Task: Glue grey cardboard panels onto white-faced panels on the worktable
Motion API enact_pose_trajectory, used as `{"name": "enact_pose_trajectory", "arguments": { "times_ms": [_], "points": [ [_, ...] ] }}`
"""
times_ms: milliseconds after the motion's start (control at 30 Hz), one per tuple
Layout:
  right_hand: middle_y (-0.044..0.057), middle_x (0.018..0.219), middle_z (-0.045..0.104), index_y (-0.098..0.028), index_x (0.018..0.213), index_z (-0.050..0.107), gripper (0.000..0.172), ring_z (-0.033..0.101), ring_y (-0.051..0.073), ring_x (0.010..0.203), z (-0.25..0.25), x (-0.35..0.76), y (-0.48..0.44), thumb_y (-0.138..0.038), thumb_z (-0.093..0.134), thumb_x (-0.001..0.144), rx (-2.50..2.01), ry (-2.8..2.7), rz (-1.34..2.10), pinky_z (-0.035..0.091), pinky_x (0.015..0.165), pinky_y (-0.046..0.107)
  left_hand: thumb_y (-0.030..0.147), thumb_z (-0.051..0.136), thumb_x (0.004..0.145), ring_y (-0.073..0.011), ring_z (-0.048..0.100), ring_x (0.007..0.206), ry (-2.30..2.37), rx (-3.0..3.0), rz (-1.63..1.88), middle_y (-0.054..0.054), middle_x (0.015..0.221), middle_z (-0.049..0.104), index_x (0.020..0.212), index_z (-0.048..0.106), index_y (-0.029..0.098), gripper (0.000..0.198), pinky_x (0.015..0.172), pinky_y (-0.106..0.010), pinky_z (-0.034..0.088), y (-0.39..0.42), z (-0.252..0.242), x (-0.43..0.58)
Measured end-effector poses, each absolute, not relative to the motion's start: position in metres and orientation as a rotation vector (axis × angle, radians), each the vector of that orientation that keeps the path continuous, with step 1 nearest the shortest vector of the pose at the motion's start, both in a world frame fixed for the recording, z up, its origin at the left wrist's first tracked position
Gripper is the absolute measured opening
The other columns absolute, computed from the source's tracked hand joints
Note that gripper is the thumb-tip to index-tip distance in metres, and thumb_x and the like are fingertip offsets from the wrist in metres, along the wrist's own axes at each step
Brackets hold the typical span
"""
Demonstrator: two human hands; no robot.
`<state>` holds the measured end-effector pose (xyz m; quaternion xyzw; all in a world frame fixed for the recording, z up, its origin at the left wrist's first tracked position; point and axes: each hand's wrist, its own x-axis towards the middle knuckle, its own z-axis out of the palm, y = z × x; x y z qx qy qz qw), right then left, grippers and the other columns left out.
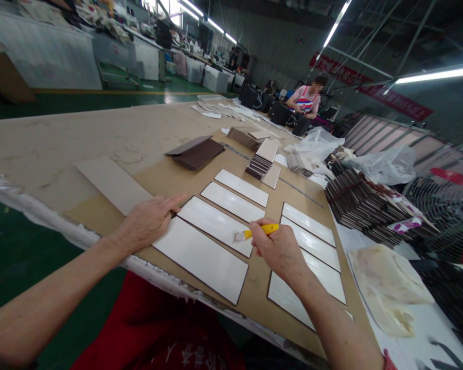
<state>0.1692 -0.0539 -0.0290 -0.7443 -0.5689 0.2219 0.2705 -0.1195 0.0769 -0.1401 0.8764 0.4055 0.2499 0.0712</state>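
My right hand grips a paintbrush by its yellow handle, closed around it. The bristles rest on or just over a white rectangular panel that has a wet-looking sheen. My left hand lies with fingers stretched out at the left ends of the panels, its fingertips at the corner of that same panel. Nearest me is a larger white panel. Two more white panels lie beyond. To the right, several glossy white panels form a second column, partly hidden by my right forearm.
Brown folded boards and a stack of small panels lie farther back. A plain board is at left. Tall dark stacks, a cream cloth and clear plastic bags occupy the right. Another person works behind.
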Motion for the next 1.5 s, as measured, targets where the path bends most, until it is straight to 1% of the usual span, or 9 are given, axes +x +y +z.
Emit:
{"name": "enact_pose_trajectory", "arguments": {
  "times_ms": [100, 233, 367, 633, 833, 1033, 1133, 1300, 1500],
  "points": [
    [0.000, 0.059, 0.067, -0.023, 0.078, 0.068, 0.031, 0.064, 0.015, 0.047, -0.039, 0.148, -0.034, -0.045, 0.053, 0.094, -1.926, -1.522, 0.671, 0.045, 0.047, 0.021, 0.014, 0.039, 0.089, -0.0272, 0.063, 0.114, 1.222, 2.629, 0.755, -0.005, 0.111, 0.074, 0.145, 0.047, 0.019, 0.057, 0.100, -0.041, 0.049, 0.078, -0.142, -0.120],
    [-0.002, 0.060, 0.067, -0.022, 0.082, 0.068, 0.027, 0.067, 0.014, 0.048, -0.047, 0.124, -0.003, -0.041, 0.053, 0.094, -1.806, -1.487, 0.772, 0.044, 0.045, 0.019, 0.014, 0.038, 0.089, -0.0267, 0.063, 0.112, 1.232, 2.635, 0.722, -0.005, 0.115, 0.073, 0.145, 0.047, 0.019, 0.057, 0.099, -0.041, 0.049, 0.078, -0.141, -0.120],
    [-0.002, 0.060, 0.066, -0.019, 0.078, 0.065, 0.024, 0.067, 0.013, 0.047, -0.039, 0.114, 0.018, -0.035, 0.055, 0.093, -1.706, -1.407, 0.857, 0.045, 0.042, 0.016, 0.013, 0.040, 0.087, -0.0256, 0.064, 0.111, 1.220, 2.619, 0.752, -0.004, 0.113, 0.074, 0.144, 0.048, 0.018, 0.057, 0.101, -0.040, 0.048, 0.078, -0.142, -0.120],
    [-0.002, 0.063, 0.067, -0.018, 0.080, 0.064, 0.024, 0.067, 0.012, 0.051, -0.047, 0.114, 0.027, -0.034, 0.053, 0.095, -1.688, -1.281, 0.927, 0.053, 0.046, 0.017, 0.014, 0.041, 0.087, -0.0261, 0.066, 0.104, 1.243, 2.576, 0.772, -0.005, 0.107, 0.075, 0.145, 0.045, 0.016, 0.058, 0.098, -0.042, 0.051, 0.079, -0.144, -0.120],
    [-0.001, 0.053, 0.065, -0.016, 0.070, 0.064, 0.022, 0.061, 0.012, 0.039, -0.034, 0.137, 0.014, -0.027, 0.060, 0.089, -1.803, -1.328, 0.886, 0.046, 0.038, 0.017, 0.012, 0.039, 0.087, -0.0271, 0.064, 0.109, 1.209, 2.610, 0.791, -0.007, 0.108, 0.074, 0.144, 0.047, 0.013, 0.057, 0.101, -0.043, 0.049, 0.079, -0.144, -0.120],
    [0.000, 0.064, 0.070, -0.018, 0.082, 0.065, 0.024, 0.067, 0.013, 0.050, -0.035, 0.122, 0.027, -0.035, 0.053, 0.094, -1.684, -1.300, 0.910, 0.054, 0.047, 0.019, 0.010, 0.039, 0.087, -0.0257, 0.065, 0.106, 1.231, 2.591, 0.799, -0.005, 0.108, 0.074, 0.144, 0.046, 0.016, 0.058, 0.098, -0.042, 0.050, 0.078, -0.143, -0.119],
    [0.001, 0.065, 0.070, -0.017, 0.080, 0.065, 0.026, 0.068, 0.014, 0.051, -0.049, 0.108, 0.039, -0.036, 0.052, 0.094, -1.652, -1.286, 0.944, 0.054, 0.046, 0.019, 0.010, 0.039, 0.087, -0.0253, 0.065, 0.105, 1.204, 2.605, 0.805, -0.006, 0.108, 0.074, 0.143, 0.047, 0.016, 0.057, 0.098, -0.041, 0.050, 0.078, -0.144, -0.120],
    [0.002, 0.058, 0.068, -0.016, 0.074, 0.064, 0.021, 0.066, 0.016, 0.045, -0.053, 0.115, 0.038, -0.030, 0.057, 0.088, -1.686, -1.281, 0.983, 0.051, 0.039, 0.020, 0.010, 0.040, 0.086, -0.0262, 0.065, 0.103, 1.204, 2.599, 0.806, -0.006, 0.107, 0.074, 0.143, 0.047, 0.017, 0.058, 0.097, -0.042, 0.050, 0.079, -0.146, -0.121],
    [0.000, 0.063, 0.069, -0.018, 0.079, 0.063, 0.025, 0.068, 0.014, 0.050, -0.050, 0.116, 0.039, -0.033, 0.050, 0.094, -1.637, -1.263, 0.969, 0.056, 0.047, 0.021, 0.010, 0.039, 0.087, -0.0260, 0.065, 0.101, 1.211, 2.588, 0.808, -0.006, 0.105, 0.074, 0.143, 0.047, 0.016, 0.057, 0.096, -0.043, 0.051, 0.079, -0.146, -0.120]
  ]
}}
